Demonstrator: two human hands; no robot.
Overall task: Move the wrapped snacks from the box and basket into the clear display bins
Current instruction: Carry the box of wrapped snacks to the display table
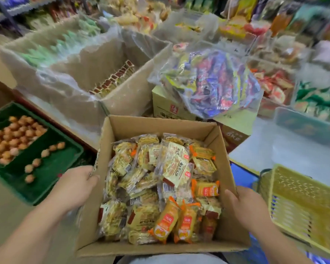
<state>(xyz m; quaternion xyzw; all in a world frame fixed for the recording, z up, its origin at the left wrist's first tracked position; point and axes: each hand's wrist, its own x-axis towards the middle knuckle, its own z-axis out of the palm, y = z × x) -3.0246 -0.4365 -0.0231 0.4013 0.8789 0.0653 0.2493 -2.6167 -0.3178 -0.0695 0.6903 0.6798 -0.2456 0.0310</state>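
Left hand [74, 184] and right hand [244, 204] each clasp a side wall of the open brown cardboard box [160, 124], held in front of the person. Yellow and orange wrapped snacks [166, 174] fill it. Yellow slotted plastic basket [301, 202] just right; clear plastic display bins [303, 128] beyond (blurred).

open-topped box [160, 125], large lined carton [131, 98] close ahead, yellow basket [297, 206] right, green tray [51, 168] left

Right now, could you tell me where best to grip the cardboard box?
Grip the cardboard box by the rims of its two side walls, left hand and right hand each from its own side, thumbs hooked inside: it is open-topped, shows no handles, and wrapped snacks fill it.
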